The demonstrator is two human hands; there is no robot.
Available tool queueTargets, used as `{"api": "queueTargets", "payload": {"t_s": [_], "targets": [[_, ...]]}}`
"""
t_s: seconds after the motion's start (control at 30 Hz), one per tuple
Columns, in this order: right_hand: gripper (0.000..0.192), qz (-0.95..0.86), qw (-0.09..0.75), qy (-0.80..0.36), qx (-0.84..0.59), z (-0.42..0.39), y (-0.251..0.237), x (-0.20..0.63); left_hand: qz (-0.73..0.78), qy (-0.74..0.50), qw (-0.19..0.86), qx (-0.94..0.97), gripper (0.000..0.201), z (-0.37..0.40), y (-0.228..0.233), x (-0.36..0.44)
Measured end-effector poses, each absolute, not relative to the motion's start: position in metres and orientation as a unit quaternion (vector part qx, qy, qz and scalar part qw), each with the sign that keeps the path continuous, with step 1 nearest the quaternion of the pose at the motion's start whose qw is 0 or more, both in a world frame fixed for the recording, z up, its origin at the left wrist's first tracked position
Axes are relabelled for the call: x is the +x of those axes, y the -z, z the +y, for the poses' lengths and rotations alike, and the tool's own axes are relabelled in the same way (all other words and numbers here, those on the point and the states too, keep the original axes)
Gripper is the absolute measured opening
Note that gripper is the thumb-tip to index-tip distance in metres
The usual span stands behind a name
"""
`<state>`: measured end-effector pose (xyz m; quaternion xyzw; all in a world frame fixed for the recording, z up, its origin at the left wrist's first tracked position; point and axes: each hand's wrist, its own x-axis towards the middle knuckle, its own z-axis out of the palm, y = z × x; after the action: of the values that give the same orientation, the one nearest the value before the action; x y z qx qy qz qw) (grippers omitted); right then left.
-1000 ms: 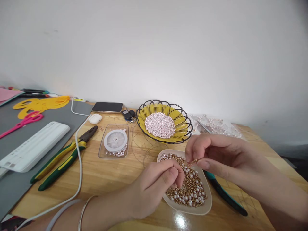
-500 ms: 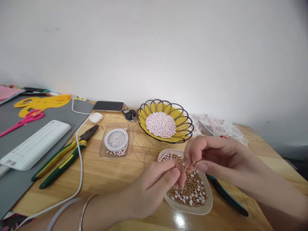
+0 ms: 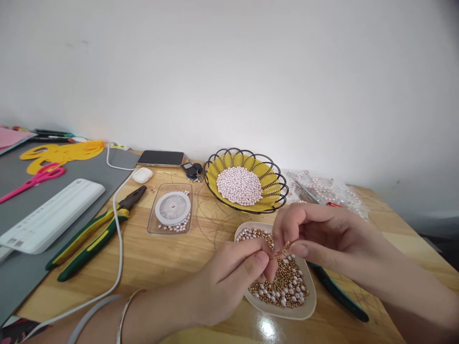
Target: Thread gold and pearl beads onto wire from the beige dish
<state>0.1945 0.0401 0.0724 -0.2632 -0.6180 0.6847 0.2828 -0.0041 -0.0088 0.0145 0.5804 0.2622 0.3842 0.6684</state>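
Observation:
Both hands meet over a beige dish (image 3: 303, 306) filled with gold and pearly beads (image 3: 283, 284). Between the fingertips is a small string of beads (image 3: 286, 251), pinkish gold and partly hidden. My left hand (image 3: 233, 272) is closed, its thumb and forefinger pinching one end. My right hand (image 3: 319, 234) holds the other end between thumb and fingertips. Just behind the dish stands a yellow basket with a black looped rim (image 3: 274, 179), holding a heap of pale pink beads (image 3: 239, 186). Green-handled pliers (image 3: 339, 294) lie partly beneath the right hand.
Left of the hands are a clear tray with a wire spool (image 3: 172, 209), yellow-green pliers (image 3: 96, 234), a white cable (image 3: 120, 239) and a white power bank (image 3: 53, 215). A phone (image 3: 161, 158) and keys (image 3: 193, 169) lie by the wall. Bagged bead strands (image 3: 326, 188) are at right.
The view has shifted very slightly. Both hands keep their pinch over the dish, with only a tiny movement of the right fingers.

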Motion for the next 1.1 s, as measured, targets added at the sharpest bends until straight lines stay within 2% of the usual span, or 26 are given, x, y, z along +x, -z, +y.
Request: {"api": "queueTargets", "payload": {"t_s": [0.33, 1.1], "targets": [[0.007, -0.64, 0.293, -0.647, -0.292, 0.0412, -0.0731, 0.1977, 0.266, -0.381, 0.657, 0.593, 0.036, -0.0087, -0.0164, -0.0054], [0.009, -0.635, 0.289, -0.668, -0.259, 0.0419, -0.0695, 0.1973, 0.257, -0.387, 0.659, 0.591, 0.033, -0.0099, -0.014, -0.0041]]}}
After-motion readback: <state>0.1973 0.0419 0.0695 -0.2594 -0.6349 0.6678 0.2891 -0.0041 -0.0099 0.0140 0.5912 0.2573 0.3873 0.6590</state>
